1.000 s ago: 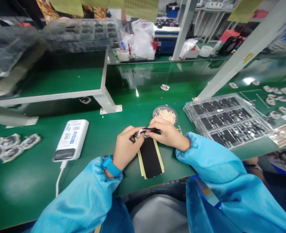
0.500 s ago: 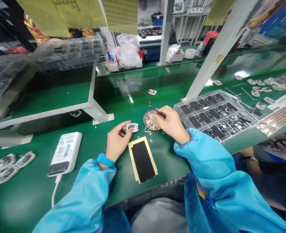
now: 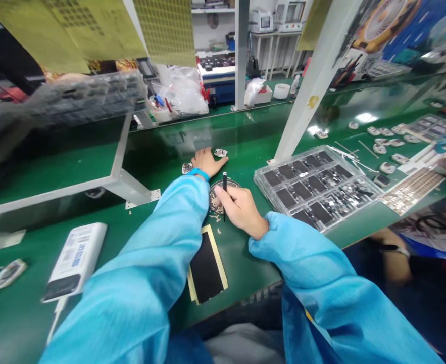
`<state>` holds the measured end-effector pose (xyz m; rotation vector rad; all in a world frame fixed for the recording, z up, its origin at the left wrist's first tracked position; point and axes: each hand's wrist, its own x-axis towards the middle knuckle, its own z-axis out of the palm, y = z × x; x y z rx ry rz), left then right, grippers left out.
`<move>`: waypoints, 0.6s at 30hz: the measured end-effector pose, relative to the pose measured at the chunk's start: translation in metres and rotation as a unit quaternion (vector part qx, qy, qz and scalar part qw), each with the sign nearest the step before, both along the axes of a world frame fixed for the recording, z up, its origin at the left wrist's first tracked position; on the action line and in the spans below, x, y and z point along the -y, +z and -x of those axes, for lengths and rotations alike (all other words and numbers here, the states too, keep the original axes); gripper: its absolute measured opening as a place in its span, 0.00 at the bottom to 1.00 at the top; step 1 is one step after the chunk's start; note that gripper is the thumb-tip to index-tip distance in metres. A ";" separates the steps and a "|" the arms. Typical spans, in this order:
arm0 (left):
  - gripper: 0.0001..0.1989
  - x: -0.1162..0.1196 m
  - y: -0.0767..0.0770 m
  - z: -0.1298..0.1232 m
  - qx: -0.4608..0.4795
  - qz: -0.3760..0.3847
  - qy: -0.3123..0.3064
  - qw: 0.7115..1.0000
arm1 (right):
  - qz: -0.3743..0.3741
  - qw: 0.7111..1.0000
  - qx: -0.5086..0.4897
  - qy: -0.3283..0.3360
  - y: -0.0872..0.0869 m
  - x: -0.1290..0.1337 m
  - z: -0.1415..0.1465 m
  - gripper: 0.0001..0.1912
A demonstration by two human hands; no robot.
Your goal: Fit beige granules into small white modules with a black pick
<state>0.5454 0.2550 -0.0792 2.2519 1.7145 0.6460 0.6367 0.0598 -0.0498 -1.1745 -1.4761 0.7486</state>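
My left hand (image 3: 206,163) is stretched forward over the green bench with its thumb and fingers spread, holding nothing that I can see. A small white-edged device part (image 3: 187,168) lies just left of it, and a similar part (image 3: 220,152) is beside its fingers on the right. My right hand (image 3: 240,206) is closed around dark tweezers (image 3: 225,188), held upright over a round dish (image 3: 233,181) of tiny beige pieces. The tweezers' tips are too small to make out. Below the dish, a black rectangular sheet on yellow backing (image 3: 208,268) lies partly under my left sleeve.
A clear compartment tray (image 3: 317,184) of dark parts stands to the right, behind it a slanted white post (image 3: 302,101). At left are a white power bank (image 3: 77,260) with a cable and a raised shelf (image 3: 56,194). Another person's arm (image 3: 395,255) is at far right.
My left hand has let go of the white-edged part, which now lies farther back, and has moved forward with fingers spread. The tweezers have turned upright over the dish. The view has shifted right.
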 end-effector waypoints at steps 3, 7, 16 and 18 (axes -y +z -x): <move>0.33 -0.015 -0.004 -0.018 0.056 0.024 0.020 0.998 | 0.142 0.977 -0.146 0.058 -0.002 -0.004 0.003 0.28; 0.27 -0.010 0.002 -0.007 0.126 0.033 0.010 0.991 | 0.210 0.928 -0.234 0.202 0.002 -0.001 0.007 0.27; 0.38 0.138 0.037 0.113 0.471 0.154 -0.007 0.868 | 0.199 0.925 -0.209 0.246 -0.038 0.014 0.037 0.18; 0.38 0.169 0.037 0.140 0.498 0.191 -0.007 0.846 | 0.185 0.938 -0.184 0.229 -0.045 0.014 0.040 0.15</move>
